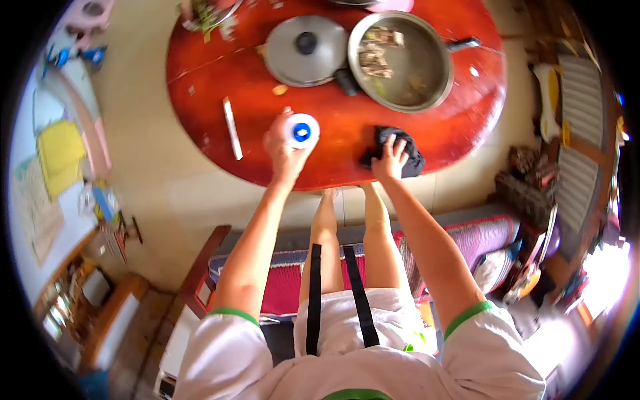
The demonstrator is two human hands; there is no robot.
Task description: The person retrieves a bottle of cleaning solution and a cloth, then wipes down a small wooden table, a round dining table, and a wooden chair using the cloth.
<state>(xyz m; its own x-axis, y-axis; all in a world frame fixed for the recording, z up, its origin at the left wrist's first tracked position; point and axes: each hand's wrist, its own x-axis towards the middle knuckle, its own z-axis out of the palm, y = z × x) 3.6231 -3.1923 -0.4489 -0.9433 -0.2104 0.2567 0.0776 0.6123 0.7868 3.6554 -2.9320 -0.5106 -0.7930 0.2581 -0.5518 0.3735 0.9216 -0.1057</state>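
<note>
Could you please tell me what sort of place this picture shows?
Most likely a living or dining room in a home. A red table bears a pan with what looks like food in it, and a cushioned seat with a striped cover stands close by.

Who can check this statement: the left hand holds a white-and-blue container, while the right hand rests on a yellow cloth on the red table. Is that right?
Not quite: the cloth under the right hand is black, not yellow, as the head view shows. The left hand does hold the white-and-blue container, and the table is red.
</note>
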